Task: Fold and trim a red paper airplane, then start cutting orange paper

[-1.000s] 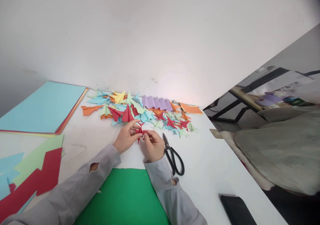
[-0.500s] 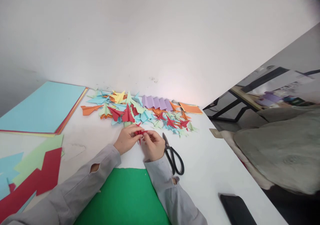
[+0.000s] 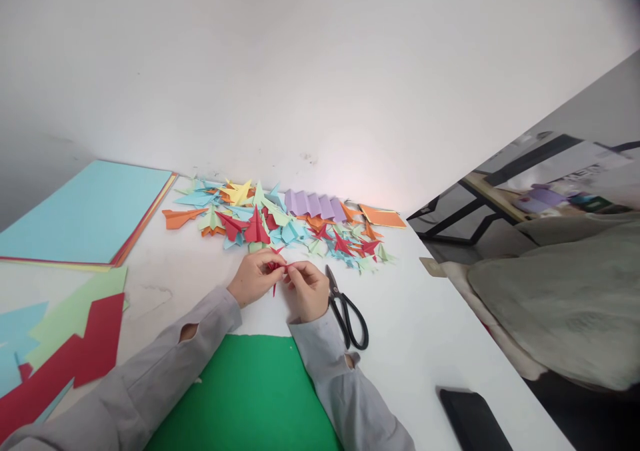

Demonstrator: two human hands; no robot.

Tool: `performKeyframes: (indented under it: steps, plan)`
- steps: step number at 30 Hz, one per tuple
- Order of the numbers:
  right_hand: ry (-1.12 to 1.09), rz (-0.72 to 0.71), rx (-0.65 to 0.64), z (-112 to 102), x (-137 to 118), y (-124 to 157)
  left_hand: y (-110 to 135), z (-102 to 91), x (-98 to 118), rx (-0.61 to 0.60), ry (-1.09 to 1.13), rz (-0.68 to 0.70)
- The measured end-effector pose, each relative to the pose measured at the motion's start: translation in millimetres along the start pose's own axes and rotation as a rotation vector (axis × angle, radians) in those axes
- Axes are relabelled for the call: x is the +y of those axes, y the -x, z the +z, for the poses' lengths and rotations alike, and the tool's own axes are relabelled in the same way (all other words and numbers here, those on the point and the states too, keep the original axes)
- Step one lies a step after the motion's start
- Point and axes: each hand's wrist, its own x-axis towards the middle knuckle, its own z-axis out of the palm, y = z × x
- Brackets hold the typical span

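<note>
While both wrists rest just behind the green sheet, left hand and right hand pinch the red folded paper, fingertips clamped; no writing legible.

White table: 1 pair of black scissors, blades shut, beside 1 green sheet. Heap of folded paper figures by the wall, with 1 purple pleated strip and 1 orange sheet. Left: stack of coloured sheets, light blue topmost; red offcut. 1 black phone, near edge.
</note>
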Motion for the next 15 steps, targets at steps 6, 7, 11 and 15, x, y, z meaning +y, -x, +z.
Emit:
performKeyframes:
  steps: [6, 7, 11, 15]
  plan:
    - [-0.046, 0.023, -0.027, 0.1, -0.9, 0.2, 0.3, -1.3, 1.5, -0.029, 0.027, -0.043]
    - [-0.057, 0.030, -0.028, 0.1, -1.1, 0.1, 0.1, -1.1, 2.3, -0.025, 0.040, -0.050]
    - [-0.095, 0.062, -0.033, 0.1, -3.0, -0.2, -0.4, -1.1, 7.1, 0.021, 0.092, -0.161]
    - [-0.109, 0.086, -0.052, 0.5, -4.1, -0.2, -0.8, -1.8, 12.9, 0.039, 0.196, -0.283]
